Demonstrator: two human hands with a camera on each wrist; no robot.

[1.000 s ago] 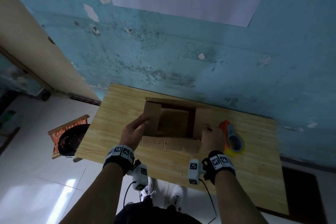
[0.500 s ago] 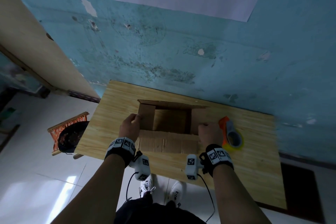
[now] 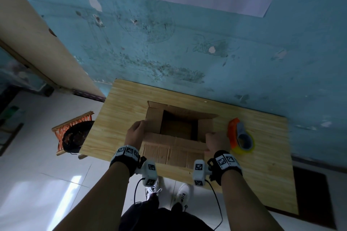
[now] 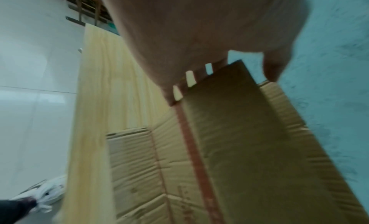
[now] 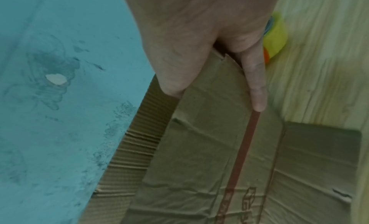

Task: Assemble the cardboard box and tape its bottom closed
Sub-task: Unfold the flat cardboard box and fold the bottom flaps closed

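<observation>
Near flap now folded further over the box [image 3: 178, 129] vs a sec ago. Left hand [image 3: 135, 133] & right hand [image 3: 216, 141] both grip its ends. Side flaps tucked in; tape [image 3: 242, 139] untouched, so taping comes later.

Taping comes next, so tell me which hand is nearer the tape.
The right hand: the tape lies just beside it, whereas the left hand is across the box from the tape.

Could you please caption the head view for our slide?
Both hands, left hand and right hand, grip the open cardboard box beside the tape dispenser.
</observation>
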